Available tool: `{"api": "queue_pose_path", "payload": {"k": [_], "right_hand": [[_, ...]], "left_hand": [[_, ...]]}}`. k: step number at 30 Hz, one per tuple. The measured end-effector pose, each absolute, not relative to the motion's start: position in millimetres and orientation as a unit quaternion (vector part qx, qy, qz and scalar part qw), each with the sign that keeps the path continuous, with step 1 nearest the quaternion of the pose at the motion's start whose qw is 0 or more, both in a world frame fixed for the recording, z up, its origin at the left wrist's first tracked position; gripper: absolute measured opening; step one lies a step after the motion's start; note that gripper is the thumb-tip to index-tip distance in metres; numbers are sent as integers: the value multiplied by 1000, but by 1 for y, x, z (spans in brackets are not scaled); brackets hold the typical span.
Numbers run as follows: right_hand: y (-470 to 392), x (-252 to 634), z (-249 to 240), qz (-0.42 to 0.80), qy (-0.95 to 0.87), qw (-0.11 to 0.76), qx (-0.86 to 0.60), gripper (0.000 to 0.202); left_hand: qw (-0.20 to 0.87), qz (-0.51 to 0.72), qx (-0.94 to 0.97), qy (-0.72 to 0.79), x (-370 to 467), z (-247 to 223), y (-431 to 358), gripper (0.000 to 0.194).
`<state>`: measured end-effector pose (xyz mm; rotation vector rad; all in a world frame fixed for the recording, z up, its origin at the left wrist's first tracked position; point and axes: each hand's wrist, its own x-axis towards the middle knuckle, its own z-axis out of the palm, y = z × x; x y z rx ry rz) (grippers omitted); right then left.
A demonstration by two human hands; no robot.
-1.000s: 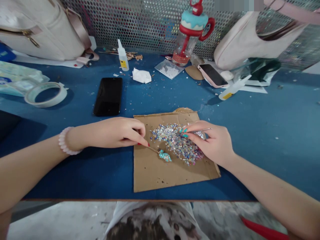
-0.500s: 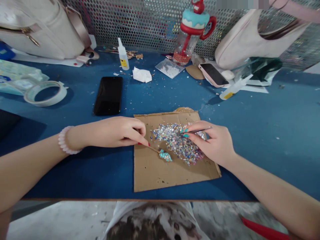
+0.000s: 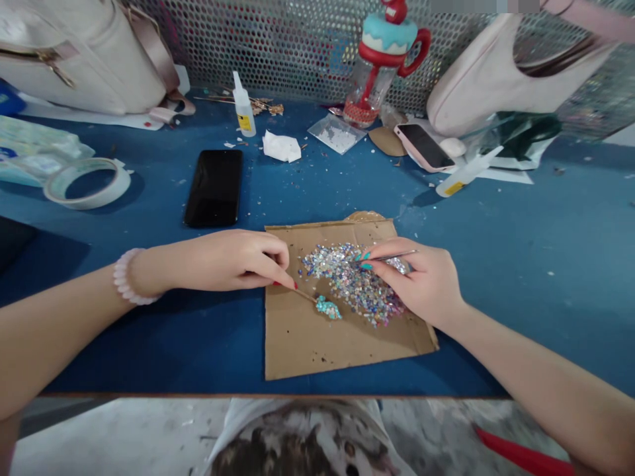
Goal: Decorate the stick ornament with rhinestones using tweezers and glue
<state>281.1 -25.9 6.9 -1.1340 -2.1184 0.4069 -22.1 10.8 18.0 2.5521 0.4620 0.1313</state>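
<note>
My left hand pinches a thin brown stick whose far end carries a lump of turquoise and pale rhinestones. That end rests on or just over a piece of cardboard; I cannot tell which. My right hand is closed on slim metal tweezers, their tips among a spread of small glittering rhinestones on the cardboard. Whether the tips grip a stone is too small to tell.
Beyond the cardboard lie a black phone, a tape roll, a glue bottle, crumpled tissue and another glue bottle. A red-handled cup and a pink phone stand farther back. The table's front edge is near me.
Almost nothing differs. Both hands, the stick and the tweezers keep nearly the same places, and the view has shifted very slightly.
</note>
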Motion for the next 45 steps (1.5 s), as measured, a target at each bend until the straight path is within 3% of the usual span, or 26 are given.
{"api": "queue_pose_path", "payload": {"k": [45], "right_hand": [[-31,281,8,130,-834,349,-408,9]], "left_hand": [[261,41,950,168,-22,17,11,28]]}}
